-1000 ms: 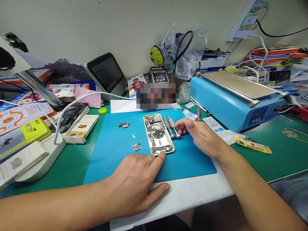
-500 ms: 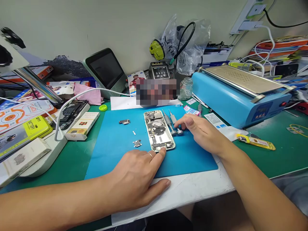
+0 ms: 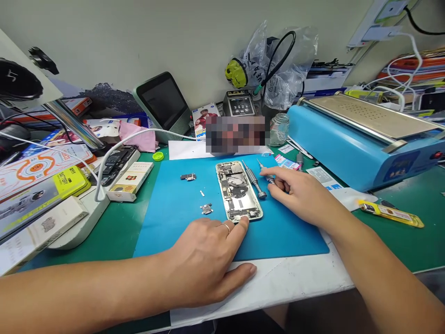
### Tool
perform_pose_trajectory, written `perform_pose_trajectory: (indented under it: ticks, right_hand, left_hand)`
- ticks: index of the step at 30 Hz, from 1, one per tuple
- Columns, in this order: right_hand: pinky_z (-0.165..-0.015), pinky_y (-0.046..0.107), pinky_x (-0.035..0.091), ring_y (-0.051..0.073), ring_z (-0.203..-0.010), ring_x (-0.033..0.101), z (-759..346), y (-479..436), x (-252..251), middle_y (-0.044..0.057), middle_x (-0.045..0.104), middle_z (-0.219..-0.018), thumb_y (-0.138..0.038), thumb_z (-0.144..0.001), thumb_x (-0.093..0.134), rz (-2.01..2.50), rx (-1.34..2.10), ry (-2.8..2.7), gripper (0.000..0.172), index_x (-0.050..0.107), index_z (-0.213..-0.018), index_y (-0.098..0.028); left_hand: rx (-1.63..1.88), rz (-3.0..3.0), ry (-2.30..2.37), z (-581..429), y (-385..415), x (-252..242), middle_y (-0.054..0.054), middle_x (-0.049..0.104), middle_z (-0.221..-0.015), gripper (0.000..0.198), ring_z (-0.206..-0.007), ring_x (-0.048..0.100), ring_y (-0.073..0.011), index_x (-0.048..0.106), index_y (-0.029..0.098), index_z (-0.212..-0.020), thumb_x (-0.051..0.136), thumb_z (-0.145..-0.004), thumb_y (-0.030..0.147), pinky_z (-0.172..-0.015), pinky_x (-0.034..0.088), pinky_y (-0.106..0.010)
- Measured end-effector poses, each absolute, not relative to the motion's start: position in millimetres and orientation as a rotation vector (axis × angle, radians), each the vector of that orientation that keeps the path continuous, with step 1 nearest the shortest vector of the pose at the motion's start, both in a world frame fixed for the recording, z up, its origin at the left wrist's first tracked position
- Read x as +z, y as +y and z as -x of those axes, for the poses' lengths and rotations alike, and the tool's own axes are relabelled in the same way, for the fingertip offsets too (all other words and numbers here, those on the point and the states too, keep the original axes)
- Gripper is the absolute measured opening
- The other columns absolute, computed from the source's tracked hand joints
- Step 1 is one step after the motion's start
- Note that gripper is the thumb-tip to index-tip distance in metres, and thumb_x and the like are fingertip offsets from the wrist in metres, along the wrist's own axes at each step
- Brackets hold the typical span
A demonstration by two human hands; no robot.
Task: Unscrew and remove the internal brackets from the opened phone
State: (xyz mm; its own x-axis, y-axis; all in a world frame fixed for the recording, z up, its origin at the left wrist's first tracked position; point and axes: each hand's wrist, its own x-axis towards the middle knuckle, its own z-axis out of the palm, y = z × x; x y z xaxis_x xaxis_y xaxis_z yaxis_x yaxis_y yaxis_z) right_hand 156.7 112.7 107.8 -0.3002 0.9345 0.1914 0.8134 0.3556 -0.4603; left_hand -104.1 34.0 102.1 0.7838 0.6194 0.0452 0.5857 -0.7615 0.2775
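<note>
An opened phone [image 3: 239,199] lies on the blue mat [image 3: 167,218], its inner parts exposed. The index fingertip of my left hand [image 3: 208,260] rests on the phone's near end; the thumb is stretched apart, and this hand grasps nothing. To the phone's right, my right hand [image 3: 297,192] has thumb and fingers closed around a grey screwdriver [image 3: 267,172], whose tip points away from me. Another screwdriver [image 3: 254,180] lies between that hand and the phone. Left of the phone are a small dark part [image 3: 188,177], a tiny white piece [image 3: 202,193] and a metal bracket-like part [image 3: 206,208].
A blue machine with a metal top plate [image 3: 361,144] stands at the right, and a yellow packet [image 3: 391,213] lies before it. Boxes [image 3: 130,181], a white cable [image 3: 114,146] and a screen device [image 3: 162,104] are on the left. Behind the mat stands a glass jar [image 3: 279,129].
My right hand has closed on the right-hand screwdriver, which lay free beside its fingers before. My left index finger stays on the phone. The whole view has shifted slightly.
</note>
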Motion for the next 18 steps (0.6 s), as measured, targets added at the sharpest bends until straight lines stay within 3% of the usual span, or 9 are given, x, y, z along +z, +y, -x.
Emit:
perform_pose_trajectory:
  ticks: [3, 8, 13, 18]
  right_hand:
    - [-0.074, 0.041, 0.052, 0.03, -0.087, 0.072, -157.4, 113.8, 107.2, 0.008, 0.08, -0.095, -0.03, -0.09, 0.052, 1.506, 0.371, -2.2, 0.035, 0.079, -0.111, -0.024]
    - [-0.081, 0.044, 0.055, 0.032, -0.1, 0.074, -156.2, 109.6, 110.9, 0.008, 0.081, -0.113, -0.033, -0.094, 0.051, 1.537, 0.338, -2.05, 0.034, 0.081, -0.106, -0.024]
    - [-0.073, 0.042, 0.055, 0.032, -0.095, 0.073, -153.9, 106.0, 114.7, 0.007, 0.079, -0.104, -0.047, -0.089, 0.068, 1.5, 0.333, -1.906, 0.024, 0.078, -0.096, -0.027]
    - [-0.085, 0.046, 0.054, 0.032, -0.101, 0.07, -151.8, 101.3, 116.9, 0.007, 0.076, -0.104, -0.04, -0.097, 0.064, 1.388, 0.249, -1.881, 0.015, 0.074, -0.101, -0.029]
  left_hand:
    - [0.156, -2.724, 0.95, 103.2, 35.1, 103.0, -0.01, 0.073, -0.103, 0.058, -0.083, 0.073, -0.0313, 0.039, 0.008, -0.145, 0.042, -0.107, 0.052, -0.067, 0.056, -0.047]
    - [0.124, -2.722, 0.964, 102.7, 36.2, 104.0, -0.01, 0.073, -0.102, 0.061, -0.083, 0.072, -0.0314, 0.038, 0.007, -0.147, 0.042, -0.107, 0.053, -0.066, 0.056, -0.046]
    - [0.105, -2.709, 0.955, 102.1, 36.5, 105.3, -0.011, 0.073, -0.105, 0.059, -0.083, 0.072, -0.0306, 0.041, 0.008, -0.145, 0.044, -0.106, 0.053, -0.066, 0.056, -0.046]
    - [0.119, -2.71, 0.959, 101.7, 35.9, 104.4, -0.012, 0.074, -0.108, 0.064, -0.088, 0.074, -0.0322, 0.037, 0.006, -0.149, 0.044, -0.106, 0.053, -0.071, 0.058, -0.048]
